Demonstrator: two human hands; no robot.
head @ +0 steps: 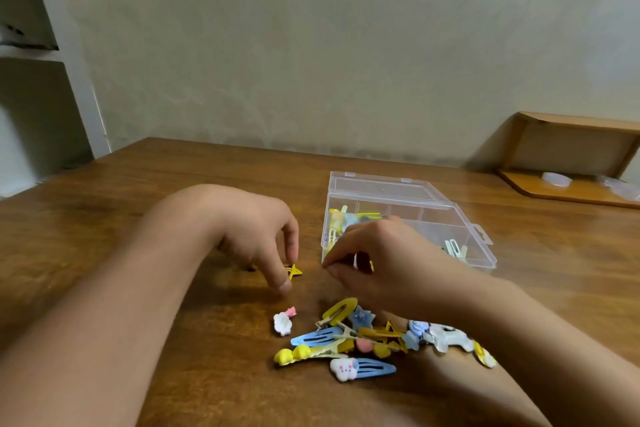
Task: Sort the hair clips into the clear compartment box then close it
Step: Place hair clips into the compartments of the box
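Left hand: the left hand (258,239) hangs over the wooden table (138,204), fingers curled downward, fingertips pinching a yellow star-shaped clip (294,271) that lies on the wood.
Right hand: the right hand (377,260) is just in front of the box, fingers bent under; something small and yellow shows beneath them, but whether it is gripped I cannot tell.
Box: the clear compartment box (446,218) stands on the table beyond the right hand, its lid (381,185) open and tilted back on the far side.
Box contents: yellow and pale blue clips (349,218) lie in the left compartment; a few pale green clips (455,249) lie in a near-right compartment.
Loose pile: a heap of hair clips (346,340) lies near the front edge, between the forearms, partly touching the right forearm.
Pile details: a blue snap clip with a white cloud (362,368), a yellow snap clip (337,312), a blue star clip (362,317).
Stray clip: a small white and pink clip (284,321) sits just left of the heap.
Background: a wooden shelf (568,184) stands at the far right against the wall.
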